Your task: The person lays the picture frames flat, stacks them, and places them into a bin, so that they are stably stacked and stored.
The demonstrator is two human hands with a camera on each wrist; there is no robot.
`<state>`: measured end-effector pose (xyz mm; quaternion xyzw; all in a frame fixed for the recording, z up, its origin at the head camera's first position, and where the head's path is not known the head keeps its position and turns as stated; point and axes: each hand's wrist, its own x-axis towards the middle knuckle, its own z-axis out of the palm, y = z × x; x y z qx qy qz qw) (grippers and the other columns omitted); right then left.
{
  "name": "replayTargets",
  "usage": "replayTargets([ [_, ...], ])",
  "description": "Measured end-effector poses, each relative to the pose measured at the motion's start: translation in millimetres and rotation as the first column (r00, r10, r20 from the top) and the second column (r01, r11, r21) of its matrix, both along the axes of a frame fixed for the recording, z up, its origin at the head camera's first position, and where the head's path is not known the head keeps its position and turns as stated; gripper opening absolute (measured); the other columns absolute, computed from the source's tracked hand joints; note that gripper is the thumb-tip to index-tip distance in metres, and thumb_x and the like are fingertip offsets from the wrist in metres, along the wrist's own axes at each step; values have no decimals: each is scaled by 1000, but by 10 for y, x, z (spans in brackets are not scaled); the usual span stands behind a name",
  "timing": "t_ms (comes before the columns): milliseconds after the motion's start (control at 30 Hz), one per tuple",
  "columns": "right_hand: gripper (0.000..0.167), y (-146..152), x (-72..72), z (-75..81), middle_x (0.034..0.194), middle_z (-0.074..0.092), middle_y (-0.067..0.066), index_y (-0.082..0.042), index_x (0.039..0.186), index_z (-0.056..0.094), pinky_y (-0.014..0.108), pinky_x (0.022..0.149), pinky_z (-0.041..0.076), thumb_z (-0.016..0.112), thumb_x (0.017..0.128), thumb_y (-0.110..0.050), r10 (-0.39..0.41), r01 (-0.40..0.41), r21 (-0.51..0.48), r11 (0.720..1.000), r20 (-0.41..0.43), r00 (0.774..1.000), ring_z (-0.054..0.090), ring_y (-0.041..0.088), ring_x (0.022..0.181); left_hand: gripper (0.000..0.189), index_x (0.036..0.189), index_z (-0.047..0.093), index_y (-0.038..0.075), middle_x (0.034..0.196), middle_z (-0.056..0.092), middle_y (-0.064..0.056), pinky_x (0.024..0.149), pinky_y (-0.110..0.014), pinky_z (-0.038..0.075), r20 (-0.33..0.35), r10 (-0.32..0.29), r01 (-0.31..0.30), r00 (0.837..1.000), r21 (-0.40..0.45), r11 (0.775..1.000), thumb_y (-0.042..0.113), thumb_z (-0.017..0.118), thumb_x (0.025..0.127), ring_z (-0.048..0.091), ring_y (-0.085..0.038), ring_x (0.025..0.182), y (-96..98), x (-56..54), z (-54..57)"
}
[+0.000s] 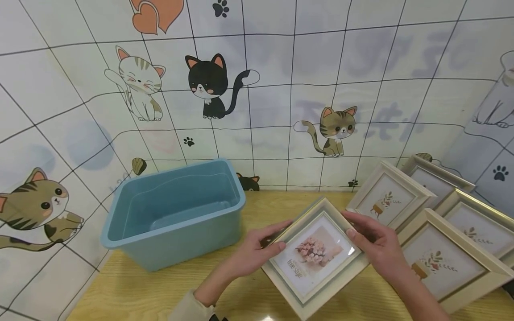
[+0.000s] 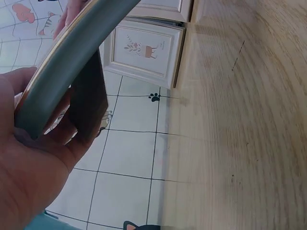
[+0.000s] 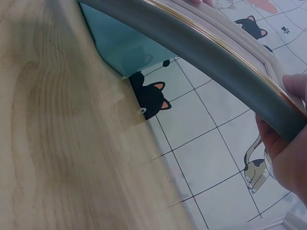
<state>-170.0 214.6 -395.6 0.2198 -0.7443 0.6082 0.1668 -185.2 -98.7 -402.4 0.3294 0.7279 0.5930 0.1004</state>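
A cream picture frame (image 1: pixel 313 292) with a thin gold line and a print of pink blossoms is held tilted above the table, its face turned up. My left hand (image 1: pixel 257 249) grips its left side, thumb on the front border and fingers behind. On the opposite side, my right hand (image 1: pixel 377 243) holds the upper right edge with the thumb over the front. Both wrist views show the frame's grey outer side (image 3: pixel 216 67). In the left wrist view a dark stand flap (image 2: pixel 88 96) sticks out from the back, beside the left fingers.
Several cream frames with potted-plant prints, including a near one (image 1: pixel 445 267) and a far one (image 1: pixel 393 196), stand leaning at the right. A blue plastic bin (image 1: pixel 192 245) sits at left on the wooden table (image 1: pixel 120 290). Behind is a cat-patterned wall covering (image 1: pixel 273 102).
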Motion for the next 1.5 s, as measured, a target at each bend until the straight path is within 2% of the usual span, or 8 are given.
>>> replayTargets([
  [167,39,-13,22,-85,128,69,-12,3,135,63,17,80,54,61,97,10,-46,51,-79,996,66,997,63,0,114,42,143,59,3,128,66,-21,77,-32,59,48,121,-125,991,74,989,9,63,102,70,-16,95,-32,-53,-86],
  [367,39,-26,57,-190,125,67,-19,-1,140,59,18,78,55,63,101,-2,-104,132,-134,982,202,974,63,-1,109,33,130,68,-2,117,69,-21,71,-27,56,67,257,-263,964,114,958,4,69,97,68,-14,82,-71,-120,-163],
  [433,42,-38,72,-240,125,67,-18,-2,143,57,21,76,56,63,102,-5,-117,148,-102,984,259,959,64,0,106,30,125,72,-1,115,71,-17,66,-25,52,56,321,-325,946,102,940,5,71,96,63,-11,74,-71,-139,-197],
  [667,57,-118,115,-387,132,62,30,1,151,47,26,76,56,67,97,-3,-171,119,158,980,370,913,69,25,103,20,110,79,3,67,52,0,55,-22,35,56,534,-536,844,52,843,7,76,91,41,-10,61,-11,-257,-293],
  [833,63,-157,129,-427,133,59,32,3,153,43,30,69,58,69,96,-2,-157,66,212,975,451,879,71,28,96,18,108,81,7,68,49,3,54,-23,34,52,597,-598,801,9,801,7,77,90,41,-12,63,12,-320,-318],
  [933,65,-162,132,-448,135,58,32,3,154,41,31,69,58,69,95,0,-154,49,221,974,489,859,70,23,92,18,107,81,7,72,52,3,55,-23,35,47,603,-603,797,-5,798,8,77,90,43,-12,65,12,-342,-350],
  [1167,68,-137,138,-515,137,56,33,5,155,37,31,70,57,68,95,0,-137,8,235,972,537,833,67,23,92,18,107,80,3,73,58,0,53,-23,36,27,569,-568,822,-31,822,7,77,90,42,-9,60,-14,-363,-449],
  [1500,77,-38,156,-691,126,53,45,21,149,26,30,74,57,71,88,9,61,-188,233,954,464,884,69,34,95,18,107,79,1,81,65,-1,58,-25,38,6,524,-515,852,-175,839,4,75,90,46,-13,66,-24,-396,-572],
])
